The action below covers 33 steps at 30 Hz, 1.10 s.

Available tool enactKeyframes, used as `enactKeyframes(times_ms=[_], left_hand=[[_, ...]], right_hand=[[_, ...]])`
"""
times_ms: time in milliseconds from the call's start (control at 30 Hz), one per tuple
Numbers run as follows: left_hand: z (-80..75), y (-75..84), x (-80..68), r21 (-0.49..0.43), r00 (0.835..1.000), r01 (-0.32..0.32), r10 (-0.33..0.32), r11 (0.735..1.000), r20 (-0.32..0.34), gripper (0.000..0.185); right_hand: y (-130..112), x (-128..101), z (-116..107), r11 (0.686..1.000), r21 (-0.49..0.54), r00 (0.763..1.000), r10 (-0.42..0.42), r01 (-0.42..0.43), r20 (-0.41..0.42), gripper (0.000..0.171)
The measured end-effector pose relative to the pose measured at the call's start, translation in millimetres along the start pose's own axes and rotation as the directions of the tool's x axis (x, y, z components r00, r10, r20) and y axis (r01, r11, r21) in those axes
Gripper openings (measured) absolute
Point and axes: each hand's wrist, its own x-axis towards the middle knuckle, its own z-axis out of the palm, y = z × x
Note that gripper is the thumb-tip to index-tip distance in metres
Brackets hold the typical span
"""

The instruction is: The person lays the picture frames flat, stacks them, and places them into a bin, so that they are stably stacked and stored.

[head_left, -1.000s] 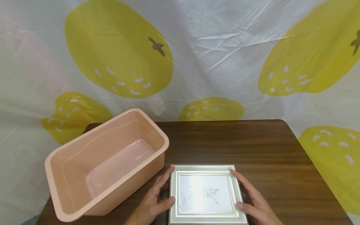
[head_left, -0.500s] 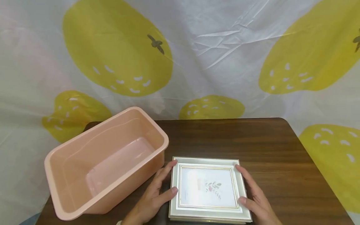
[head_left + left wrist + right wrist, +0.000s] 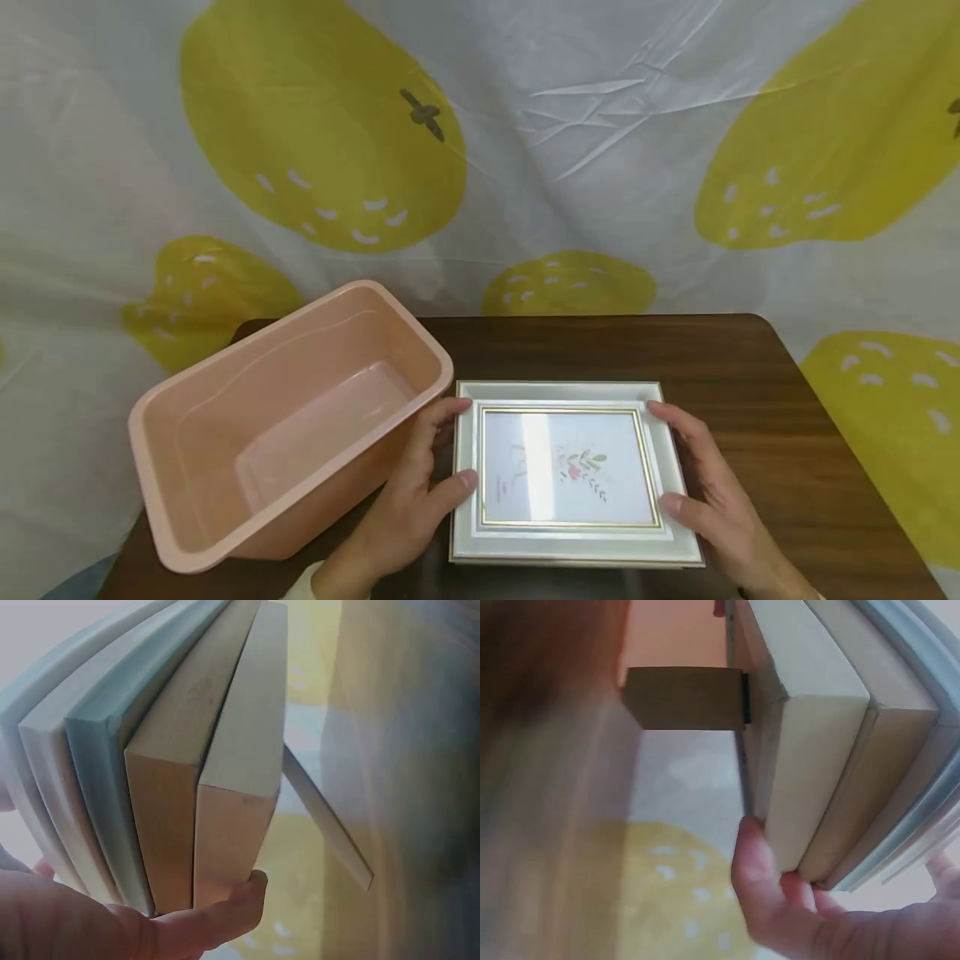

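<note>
**A:** so what's each hand doing here?

**B:** both hold the white rectangular picture frame with the gold inner trim and flower print point(image 3: 570, 471). left hand point(image 3: 408, 508) grips its 9 o'clock edge, thumb on top of the border, fingers curled underneath. right hand point(image 3: 712, 496) does the same on the 3 o'clock edge

**A:** where's the frame sitting?

**B:** over the dark brown wooden table point(image 3: 750, 392), near edge, lifted clear of it. wrist views show the fold-out stand point(image 3: 682, 697) hanging off its back. The empty pink plastic tub point(image 3: 187, 400) is at the frame's 9 o'clock, just beside the left hand
</note>
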Motion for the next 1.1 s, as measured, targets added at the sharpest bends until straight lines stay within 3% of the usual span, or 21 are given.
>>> enactKeyframes(times_ms=[167, 400, 700, 900, 967, 1100], left_hand=[[-10.2, 20.5, 9.7, -0.040, 0.999, -0.045, 0.045, 0.998, -0.001, 0.063], [-25.6, 59.0, 13.7, -0.199, 0.998, -0.044, 0.050, 0.979, 0.025, 0.064], [-59.9, 96.4, 11.1, -0.195, 0.991, -0.130, 0.130, 0.972, -0.011, 0.067], [-83.6, 113.3, 4.7, -0.138, 0.988, -0.146, 0.138, 0.980, -0.066, 0.068], [-89.5, 118.2, 1.6, -0.148, 0.989, -0.142, 0.133, 0.979, -0.069, 0.068], [-100.3, 125.8, -2.6, -0.192, 0.979, -0.200, 0.192, 0.961, -0.062, 0.067]], right_hand=[[-30, 23, -7, 0.999, -0.032, 1.000, 0.007, -0.007, 0.011, 0.080], [-63, 48, -14, 0.999, 0.005, 0.998, -0.040, 0.040, 0.045, 0.081], [-93, 84, 2, 0.998, 0.062, 0.999, -0.025, 0.023, 0.040, 0.078], [-109, 112, 17, 0.996, 0.086, 0.998, -0.024, 0.020, 0.050, 0.078], [-115, 119, 20, 0.995, 0.096, 0.998, -0.022, 0.016, 0.061, 0.078], [-130, 130, 23, 0.989, 0.146, 0.995, -0.041, 0.028, 0.088, 0.079]])
